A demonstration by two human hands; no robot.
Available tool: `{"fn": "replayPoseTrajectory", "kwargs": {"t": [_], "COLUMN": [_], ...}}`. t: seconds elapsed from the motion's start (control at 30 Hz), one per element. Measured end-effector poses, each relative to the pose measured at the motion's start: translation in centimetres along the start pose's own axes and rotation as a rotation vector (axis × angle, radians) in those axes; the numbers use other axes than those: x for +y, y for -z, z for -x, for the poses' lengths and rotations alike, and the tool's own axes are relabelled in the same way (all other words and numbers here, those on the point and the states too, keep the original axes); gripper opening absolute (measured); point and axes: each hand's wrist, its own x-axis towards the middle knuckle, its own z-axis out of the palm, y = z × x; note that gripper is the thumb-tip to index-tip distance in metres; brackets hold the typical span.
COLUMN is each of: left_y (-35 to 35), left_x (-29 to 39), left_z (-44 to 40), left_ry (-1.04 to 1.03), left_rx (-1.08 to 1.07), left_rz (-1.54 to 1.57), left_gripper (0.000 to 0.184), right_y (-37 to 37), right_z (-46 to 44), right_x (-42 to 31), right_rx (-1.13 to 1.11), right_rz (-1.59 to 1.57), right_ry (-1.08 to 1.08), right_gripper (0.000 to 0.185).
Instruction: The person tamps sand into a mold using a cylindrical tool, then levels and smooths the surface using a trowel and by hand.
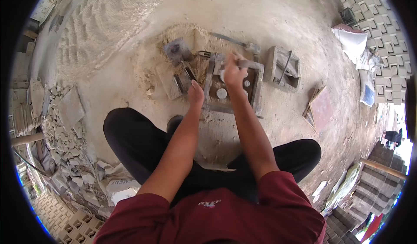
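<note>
Under R grip [235, 73], frame [258, 87] w/ discs [221, 93]

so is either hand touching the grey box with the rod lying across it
No, the right hand is over the square frame and the left hand is to its left, both apart from the grey box.

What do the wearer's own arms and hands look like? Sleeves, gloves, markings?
Short dark-red sleeves, part of a shirt with a small pale chest print; forearms bare. Left hand and right hand ungloved; no watch, band or cable visible. Right is blurred, fine detail unclear.
</note>
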Motion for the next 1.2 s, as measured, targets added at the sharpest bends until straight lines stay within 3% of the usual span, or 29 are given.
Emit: {"fn": "replayPoseTrajectory", "kwargs": {"t": [0.03,0.07,0.13,0.17,0.27,0.3,0.37,0.4,0.47,0.53,0.6,0.67,0.7,0.77,0.87,0.9,0.97,1.07,1.1,1.2], "left_y": [1.0,1.7,2.6,3.5,3.6,4.0,4.9,5.5,7.5,8.9,9.2,9.1,9.4,11.3,14.4,14.1,13.2,13.6,14.2,14.5], "left_x": [0.7,1.3,3.3,4.8,7.6,9.0,13.0,15.6,19.5,23.4,25.0,25.5,25.4,27.4,29.1,28.3,27.5,27.2,27.8,30.6], "left_z": [-0.9,-1.4,-2.2,-2.7,-5.2,-6.0,-6.6,-6.7,-5.5,-4.6,-4.0,-3.8,-3.1,-1.8,1.6,1.2,1.3,2.4,2.9,3.8], "left_ry": [0.104,0.203,0.138,0.112,0.015,-0.001,-0.236,-0.249,-0.393,-0.466,-0.519,-0.823,-0.822,-0.894,-0.722,-0.849,-0.860,-0.896,-0.937,-0.865], "left_rx": [-0.174,-0.352,-0.282,-0.335,-0.321,-0.314,-0.354,-0.353,-0.470,-0.513,-0.569,-0.528,-0.536,-0.805,-0.861,-0.783,-0.792,-0.812,-0.818,-0.866], "left_rz": [0.048,0.085,0.084,0.001,-0.137,-0.134,-0.287,-0.276,-0.437,-0.516,-0.604,-0.679,-0.676,-0.810,-0.848,-0.842,-0.864,-0.901,-0.908,-1.167], "left_gripper": [0.068,0.069,0.068,0.068,0.065,0.065,0.060,0.060,0.057,0.055,0.054,0.049,0.049,0.052,0.054,0.053,0.054,0.054,0.053,0.050], "right_y": [0.7,1.1,0.8,1.1,1.2,1.6,1.8,2.1,3.1,3.2,4.4,4.6,4.9,4.2,3.4,2.9,2.9,3.5,3.0,3.0], "right_z": [-0.3,0.0,-0.1,0.8,1.3,0.3,1.3,1.6,3.1,1.1,0.8,2.0,2.4,1.2,1.3,2.6,3.3,1.9,2.7,3.5], "right_x": [-0.9,-1.7,-4.7,-4.6,-2.7,-2.8,-4.1,-4.9,-3.0,-2.6,-2.3,-1.4,-1.5,-2.2,-3.1,-2.3,-2.2,-5.5,-6.1,-2.1], "right_rx": [-0.164,-0.158,-0.009,-0.016,-0.104,-0.104,-0.012,0.055,0.037,0.079,-0.006,0.003,0.007,0.046,0.086,-0.007,-0.120,0.022,0.128,-0.033], "right_rz": [0.146,0.146,-0.024,-0.164,-0.043,-0.036,-0.153,-0.259,-0.162,-0.100,-0.075,-0.240,-0.233,-0.129,-0.015,-0.012,0.087,-0.047,-0.162,0.027], "right_ry": [-0.135,-0.123,0.030,-0.043,-0.179,-0.100,-0.080,-0.070,-0.073,-0.213,-0.185,-0.136,-0.139,-0.194,-0.179,-0.247,-0.372,-0.246,-0.105,-0.194], "right_gripper": [0.031,0.031,0.031,0.031,0.033,0.034,0.034,0.035,0.038,0.032,0.023,0.020,0.020,0.027,0.030,0.032,0.034,0.026,0.035,0.037]}}
